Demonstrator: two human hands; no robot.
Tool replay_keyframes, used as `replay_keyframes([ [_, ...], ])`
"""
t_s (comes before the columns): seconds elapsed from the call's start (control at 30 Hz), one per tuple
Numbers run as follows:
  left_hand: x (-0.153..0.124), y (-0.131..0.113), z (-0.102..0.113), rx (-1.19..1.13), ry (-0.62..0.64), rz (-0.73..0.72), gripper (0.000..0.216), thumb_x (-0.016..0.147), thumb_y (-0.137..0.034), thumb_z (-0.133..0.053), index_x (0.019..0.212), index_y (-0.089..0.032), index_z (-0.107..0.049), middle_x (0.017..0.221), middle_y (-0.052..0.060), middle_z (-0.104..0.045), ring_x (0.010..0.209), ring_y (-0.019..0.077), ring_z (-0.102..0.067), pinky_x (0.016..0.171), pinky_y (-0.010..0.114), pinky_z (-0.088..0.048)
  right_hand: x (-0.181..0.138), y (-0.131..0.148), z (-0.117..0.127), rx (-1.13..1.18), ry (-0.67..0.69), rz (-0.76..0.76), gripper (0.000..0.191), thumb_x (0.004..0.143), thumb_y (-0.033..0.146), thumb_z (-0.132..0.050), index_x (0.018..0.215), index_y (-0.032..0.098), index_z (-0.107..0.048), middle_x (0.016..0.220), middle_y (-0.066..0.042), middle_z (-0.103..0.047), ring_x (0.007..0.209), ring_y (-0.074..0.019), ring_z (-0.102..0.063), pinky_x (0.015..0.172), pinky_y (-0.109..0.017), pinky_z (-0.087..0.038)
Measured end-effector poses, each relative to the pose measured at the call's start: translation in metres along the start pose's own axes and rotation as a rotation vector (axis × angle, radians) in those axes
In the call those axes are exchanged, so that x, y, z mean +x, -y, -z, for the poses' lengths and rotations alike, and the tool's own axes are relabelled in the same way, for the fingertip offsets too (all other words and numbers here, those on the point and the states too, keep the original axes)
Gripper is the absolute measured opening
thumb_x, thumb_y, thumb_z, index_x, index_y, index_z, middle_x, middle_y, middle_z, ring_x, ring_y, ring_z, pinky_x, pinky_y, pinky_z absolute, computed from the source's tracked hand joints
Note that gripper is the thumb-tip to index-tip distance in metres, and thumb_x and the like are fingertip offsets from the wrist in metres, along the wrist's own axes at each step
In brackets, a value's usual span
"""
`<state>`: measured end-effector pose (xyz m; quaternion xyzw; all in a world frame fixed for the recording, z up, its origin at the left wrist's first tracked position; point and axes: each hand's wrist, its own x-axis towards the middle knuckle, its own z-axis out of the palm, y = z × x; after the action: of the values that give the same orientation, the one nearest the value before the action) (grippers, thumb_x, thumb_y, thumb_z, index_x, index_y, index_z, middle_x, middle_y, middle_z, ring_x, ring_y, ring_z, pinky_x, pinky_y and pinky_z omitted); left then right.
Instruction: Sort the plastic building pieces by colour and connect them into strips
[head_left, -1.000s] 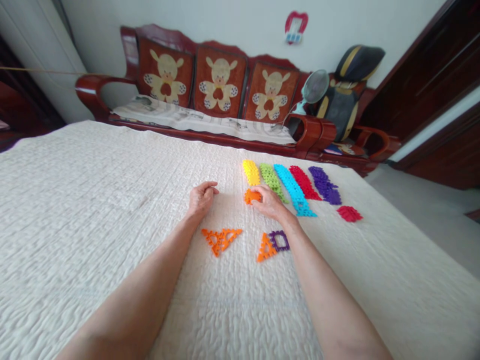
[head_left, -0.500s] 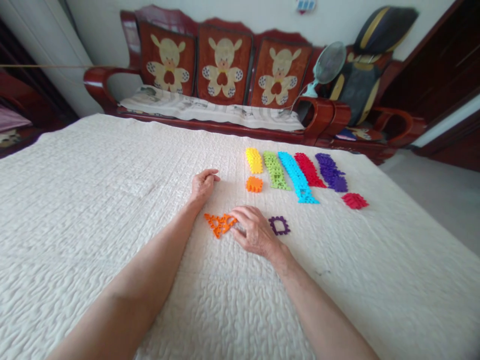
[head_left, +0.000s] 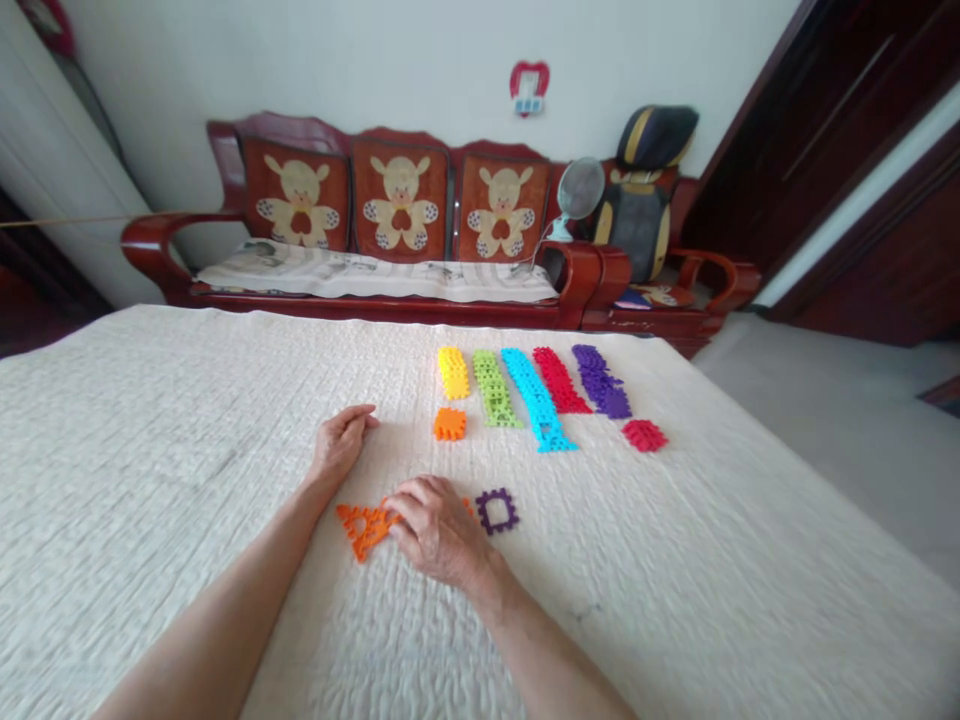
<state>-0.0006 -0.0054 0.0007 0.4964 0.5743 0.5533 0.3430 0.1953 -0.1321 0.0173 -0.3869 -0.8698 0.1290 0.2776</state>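
Note:
My right hand (head_left: 437, 530) bends over flat orange interlocking toy pieces (head_left: 364, 530), its thumb and fingertips closed at their right end. These look like toothed triangles with cut-out middles, and my fingers cover part of them. A bit of orange also shows beyond my knuckles, beside a purple square frame piece (head_left: 497, 511) with a toothed edge. My left hand (head_left: 341, 442) rests on the quilted cover, loosely curled, farther back and to the left of the orange pieces. Nothing shows in it.
Beyond my hands lie rows of yellow (head_left: 454, 372), green (head_left: 493, 390), light blue (head_left: 536, 400), red (head_left: 559, 380) and purple pieces (head_left: 601, 382). An orange stack (head_left: 450, 424) and a red pile (head_left: 645, 435) sit nearer. A wooden sofa (head_left: 375, 312) stands behind the quilted cover (head_left: 187, 400).
The camera view has tilted up and turned right, so everything appears lower and farther left. My right hand stays at the orange pieces, and orange now shows on its far side too.

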Motion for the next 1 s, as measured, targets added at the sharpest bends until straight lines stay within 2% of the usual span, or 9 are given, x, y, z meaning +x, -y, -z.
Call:
replay_keyframes([
  [0.2, 0.0, 0.003, 0.002, 0.034, 0.002, 0.007, 0.042, 0.065, -0.052, -0.062, 0.089, -0.019, -0.073, 0.077, 0.004, -0.073, 0.072, 0.0191, -0.064, 0.076, 0.034, -0.051, 0.001, -0.001, 0.003, 0.018, -0.027, -0.08, 0.018, 0.097, 0.022, -0.053, 0.11, 0.02, -0.066, 0.105, -0.006, -0.066, 0.1, -0.0182, -0.058, 0.093, -0.032, -0.046],
  [0.5, 0.001, 0.002, 0.004, 0.055, 0.009, 0.009, 0.043, 0.066, -0.053, -0.062, 0.09, -0.02, -0.074, 0.078, 0.005, -0.074, 0.075, 0.0204, -0.065, 0.078, 0.035, -0.053, 0.0, -0.016, 0.002, -0.038, -0.114, -0.266, 0.016, 0.091, 0.015, -0.057, 0.103, 0.02, -0.065, 0.105, -0.007, -0.063, 0.097, -0.0204, -0.057, 0.088, -0.035, -0.047],
  [0.7, 0.001, 0.003, 0.005, 0.032, 0.009, 0.014, 0.04, 0.067, -0.051, -0.063, 0.09, -0.02, -0.074, 0.077, 0.004, -0.074, 0.073, 0.0193, -0.065, 0.075, 0.034, -0.054, -0.002, -0.017, 0.004, -0.002, -0.135, -0.28, 0.021, 0.084, 0.013, -0.061, 0.103, 0.02, -0.064, 0.106, -0.007, -0.062, 0.099, -0.0213, -0.057, 0.09, -0.036, -0.047],
  [0.9, 0.001, 0.007, 0.005, 0.031, 0.005, 0.022, 0.039, 0.069, -0.05, -0.062, 0.09, -0.02, -0.074, 0.079, 0.004, -0.074, 0.077, 0.0198, -0.066, 0.079, 0.034, -0.054, -0.001, -0.02, 0.009, 0.02, -0.099, -0.245, 0.016, 0.095, 0.016, -0.052, 0.103, 0.019, -0.066, 0.102, -0.007, -0.064, 0.098, -0.0196, -0.057, 0.091, -0.034, -0.047],
  [1.0, 0.002, 0.009, 0.005, 0.044, 0.016, 0.016, 0.038, 0.07, -0.049, -0.061, 0.092, -0.02, -0.074, 0.08, 0.005, -0.074, 0.08, 0.0207, -0.067, 0.081, 0.035, -0.054, -0.001, -0.02, 0.009, 0.031, -0.1, -0.253, 0.016, 0.094, 0.014, -0.052, 0.1, 0.02, -0.066, 0.101, -0.006, -0.063, 0.097, -0.0188, -0.057, 0.092, -0.034, -0.047],
])
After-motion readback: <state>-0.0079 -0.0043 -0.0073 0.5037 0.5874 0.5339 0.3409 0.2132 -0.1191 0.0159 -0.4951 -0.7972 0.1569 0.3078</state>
